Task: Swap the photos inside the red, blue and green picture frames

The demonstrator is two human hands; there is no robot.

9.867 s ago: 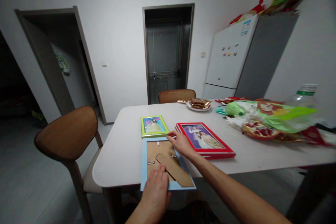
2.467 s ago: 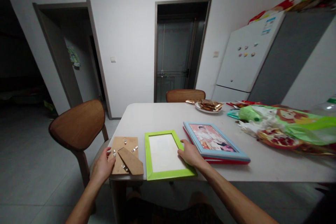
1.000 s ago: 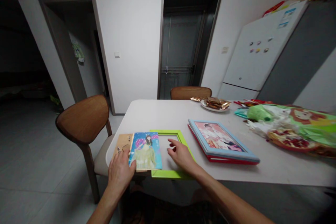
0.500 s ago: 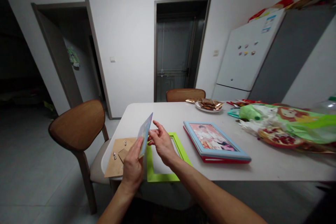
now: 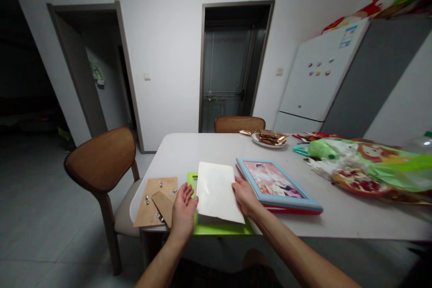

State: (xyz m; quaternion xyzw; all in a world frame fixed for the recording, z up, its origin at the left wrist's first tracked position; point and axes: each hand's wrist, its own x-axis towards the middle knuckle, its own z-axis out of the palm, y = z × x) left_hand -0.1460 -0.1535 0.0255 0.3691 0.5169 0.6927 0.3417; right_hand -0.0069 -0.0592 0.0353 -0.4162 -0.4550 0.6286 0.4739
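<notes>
A picture sheet (image 5: 216, 191), its blank white back facing up, is tilted over the green picture frame (image 5: 222, 229). My right hand (image 5: 245, 195) grips the sheet's right edge. At the left edge is my left hand (image 5: 184, 207), fingers apart and the thumb close to or touching the sheet. The green frame lies on the table's front edge, mostly covered by the sheet. Left of it rests a brown backing board (image 5: 145, 213) with small metal clips and a stand flap (image 5: 162, 207).
To the right, a blue picture frame (image 5: 286, 181) is stacked on a red one (image 5: 290, 210). Farther off stand a plate of wrapped snacks (image 5: 270, 138), an opened pomegranate (image 5: 359, 182) and green plastic bags (image 5: 391, 162). A wooden chair (image 5: 101, 159) is at the left.
The sheet has turned from nearly edge-on, coloured side partly showing, to white back up over the green frame. My right hand has taken its right edge; my left hand's fingers have opened.
</notes>
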